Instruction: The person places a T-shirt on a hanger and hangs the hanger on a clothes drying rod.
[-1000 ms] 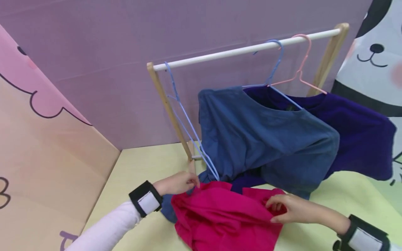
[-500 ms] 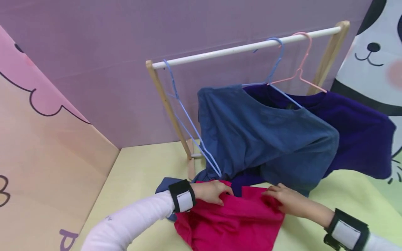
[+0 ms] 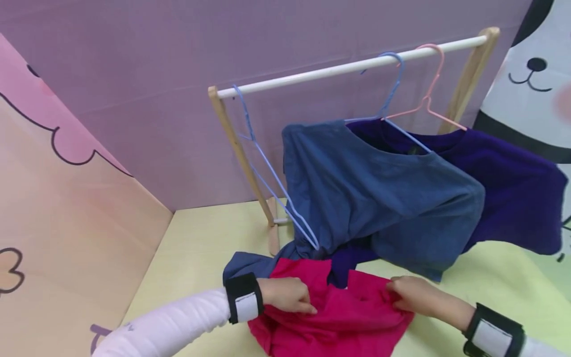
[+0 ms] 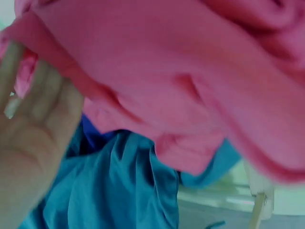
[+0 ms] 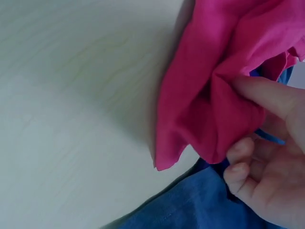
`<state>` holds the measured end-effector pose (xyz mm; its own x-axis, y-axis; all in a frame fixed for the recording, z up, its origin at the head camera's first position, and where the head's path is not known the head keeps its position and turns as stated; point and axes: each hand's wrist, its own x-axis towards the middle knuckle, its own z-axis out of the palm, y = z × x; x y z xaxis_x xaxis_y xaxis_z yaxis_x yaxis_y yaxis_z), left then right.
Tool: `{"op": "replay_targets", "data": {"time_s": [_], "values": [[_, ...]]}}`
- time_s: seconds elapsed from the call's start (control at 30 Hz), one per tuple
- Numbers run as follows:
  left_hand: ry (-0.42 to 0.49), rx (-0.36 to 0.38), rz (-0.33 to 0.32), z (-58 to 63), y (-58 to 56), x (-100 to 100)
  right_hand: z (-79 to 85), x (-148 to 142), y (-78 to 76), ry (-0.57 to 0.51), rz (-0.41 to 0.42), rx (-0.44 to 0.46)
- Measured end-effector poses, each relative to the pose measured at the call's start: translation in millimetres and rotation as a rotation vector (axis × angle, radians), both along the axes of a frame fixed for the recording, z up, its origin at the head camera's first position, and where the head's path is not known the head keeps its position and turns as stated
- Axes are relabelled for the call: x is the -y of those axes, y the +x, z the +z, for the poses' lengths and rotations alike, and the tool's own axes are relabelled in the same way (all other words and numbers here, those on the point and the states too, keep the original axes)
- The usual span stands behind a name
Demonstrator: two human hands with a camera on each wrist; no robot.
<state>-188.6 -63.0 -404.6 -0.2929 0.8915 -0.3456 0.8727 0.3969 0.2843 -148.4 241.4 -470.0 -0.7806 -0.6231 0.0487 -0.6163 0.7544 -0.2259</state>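
Note:
A bright red shirt lies bunched at the front of the table, in front of the clothes rack. My left hand holds its upper left part; in the left wrist view, the fingers reach under a fold of the cloth. On the right side of the shirt, my right hand pinches an upper edge between thumb and fingers, as the right wrist view shows with a bunched fold of red cloth. An unclothed blue hanger hangs at the rack's left end, just beyond the shirt.
The rack's white rail runs on wooden legs. A blue shirt hangs from a blue hanger, before a dark purple shirt on a pink hanger. Their lower parts trail onto the pale table. Printed panels stand left and right.
My left hand has moved right and inward onto the red shirt, then slightly down and back left. The right hand has closed on the shirt's right edge. The cloth looks more spread.

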Motion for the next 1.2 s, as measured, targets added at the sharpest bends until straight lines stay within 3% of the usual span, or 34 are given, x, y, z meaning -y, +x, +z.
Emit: {"op": "replay_targets", "data": {"time_s": [0.2, 0.33, 0.43, 0.57, 0.73, 0.97, 1.1, 1.2], "values": [[-0.027, -0.200, 0.135, -13.2, 5.5, -6.0, 4.3, 2.5, -0.8, -0.071, 0.056, -0.127], [-0.062, -0.131, 0.230, -11.3, 4.5, -11.9, 14.1, 2.4, -2.1, -0.158, 0.099, -0.225], [-0.082, -0.022, 0.276, -5.7, -0.1, -18.2, 22.1, 3.0, -2.3, -0.221, 0.116, -0.238], [-0.102, 0.001, 0.288, 0.0, -2.6, -29.1, 30.9, 4.9, -1.9, -0.281, 0.133, -0.196], [-0.085, -0.077, 0.252, 0.4, 3.1, -42.5, 39.2, 8.1, 1.3, -0.323, 0.120, -0.154], [0.015, -0.142, 0.235, -3.5, 2.7, -41.9, 49.5, 6.8, 0.9, -0.440, 0.043, 0.013], [0.105, -0.100, 0.268, 5.6, -5.7, -29.8, 58.1, 0.1, -0.1, -0.507, -0.011, 0.078], [0.206, -0.045, 0.315, 15.1, -13.2, -17.5, 66.8, -5.1, -0.4, -0.545, -0.057, 0.062]]}}
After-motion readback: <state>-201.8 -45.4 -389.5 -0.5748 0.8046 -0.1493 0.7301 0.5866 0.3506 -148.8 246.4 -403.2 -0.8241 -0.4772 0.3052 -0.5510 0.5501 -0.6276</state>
